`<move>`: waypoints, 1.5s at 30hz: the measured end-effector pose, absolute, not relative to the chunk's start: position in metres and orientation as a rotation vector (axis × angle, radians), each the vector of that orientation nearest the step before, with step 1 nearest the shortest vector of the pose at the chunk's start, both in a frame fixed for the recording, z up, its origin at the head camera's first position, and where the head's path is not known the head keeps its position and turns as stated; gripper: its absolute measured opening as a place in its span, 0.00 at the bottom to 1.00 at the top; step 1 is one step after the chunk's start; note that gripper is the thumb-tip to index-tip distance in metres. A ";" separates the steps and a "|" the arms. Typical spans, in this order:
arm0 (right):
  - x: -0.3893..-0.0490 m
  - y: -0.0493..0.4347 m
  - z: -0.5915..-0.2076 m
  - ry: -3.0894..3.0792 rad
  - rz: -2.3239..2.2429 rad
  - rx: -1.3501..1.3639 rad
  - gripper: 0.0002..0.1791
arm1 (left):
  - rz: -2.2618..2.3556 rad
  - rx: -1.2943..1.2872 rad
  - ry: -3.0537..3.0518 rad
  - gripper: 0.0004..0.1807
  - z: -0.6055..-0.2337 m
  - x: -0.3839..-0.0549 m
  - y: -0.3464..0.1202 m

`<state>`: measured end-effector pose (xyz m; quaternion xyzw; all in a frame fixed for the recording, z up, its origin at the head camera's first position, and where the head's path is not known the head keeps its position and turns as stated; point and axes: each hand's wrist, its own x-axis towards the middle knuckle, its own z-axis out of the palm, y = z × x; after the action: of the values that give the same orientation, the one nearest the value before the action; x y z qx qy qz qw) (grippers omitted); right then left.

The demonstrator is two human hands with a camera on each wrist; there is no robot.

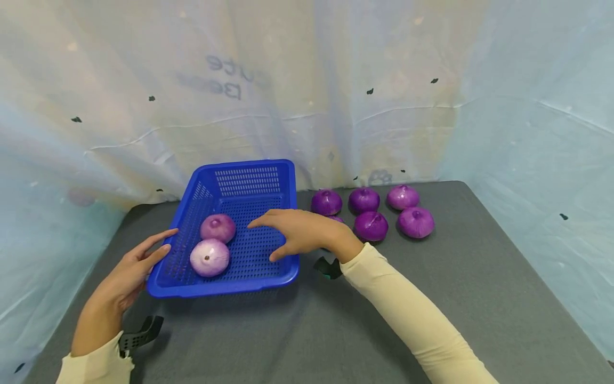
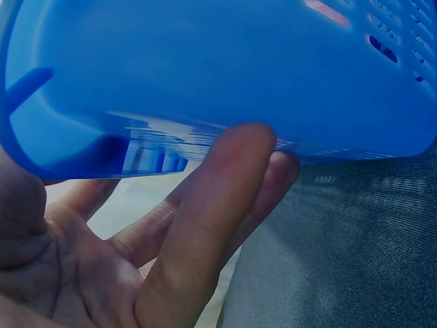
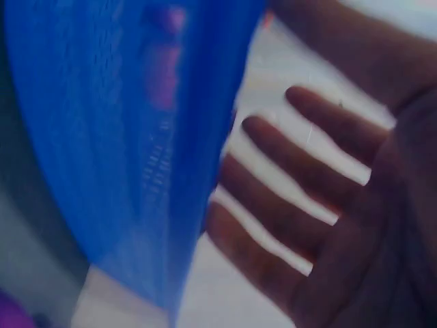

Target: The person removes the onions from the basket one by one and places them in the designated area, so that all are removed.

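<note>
Two purple onions lie in the left half of a blue perforated plastic basket (image 1: 273, 281). The rear onion (image 1: 218, 228) touches the paler front onion (image 1: 209, 257). My left hand (image 1: 127, 277) is at the basket's left side, its extended fingers touching the rim. The left wrist view shows those fingers (image 2: 225, 184) against the blue wall. Over the basket's right side reaches my right hand (image 1: 304, 232), fingers spread and holding nothing. In the right wrist view its fingers (image 3: 273, 205) are apart, beside the blue rim.
Several purple onions (image 1: 371, 226) stand in two rows on the grey table (image 1: 460, 277), right of the basket; my right hand partly hides one. A pale plastic sheet (image 1: 307, 106) hangs behind and around the table. Each wrist wears a black strap (image 1: 141, 335).
</note>
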<state>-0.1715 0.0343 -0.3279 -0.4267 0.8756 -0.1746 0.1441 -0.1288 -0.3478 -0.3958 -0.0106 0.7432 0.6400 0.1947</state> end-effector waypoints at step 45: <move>-0.155 -0.076 -0.382 2.569 -0.476 -1.005 0.42 | 1.710 -0.057 2.133 0.32 -0.398 -0.133 -0.345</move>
<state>-0.1547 -0.0759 -0.3818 -0.3537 0.9043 -0.1676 0.1703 -0.1326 -0.3451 -0.3976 -0.0205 0.7639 0.6125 0.2021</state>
